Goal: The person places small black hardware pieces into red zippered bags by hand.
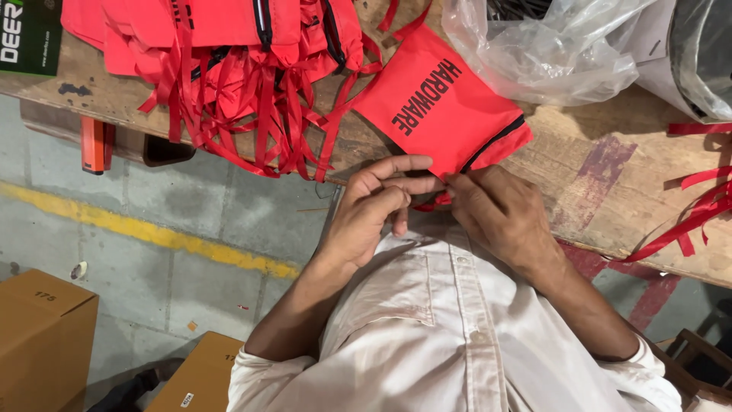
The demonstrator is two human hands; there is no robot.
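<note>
1. One head view: both hands meet at the near corner of a red fabric bag (pixel 438 107); the fingertips hide the red ribbon (pixel 433 203) they pinch.
2. Left hand (pixel 374 210) and right hand (pixel 499 214) are closed on that corner at the wooden bench (pixel 610 191) edge.
3. Cut off at the frame edges: brown cartons (pixel 42 336) on the floor lower left, a green box (pixel 30 34) top left, a clear plastic bag (pixel 545 46) top right.
4. Black lettering and a black hem mark the bag; a pile of red bags (pixel 229 53) lies just beside it.

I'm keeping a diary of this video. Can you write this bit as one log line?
left hand: pinching red ribbon | right hand: gripping red pouch edge | pouch: on wooden bench | nearby: pile of pouches, plastic bag
</note>
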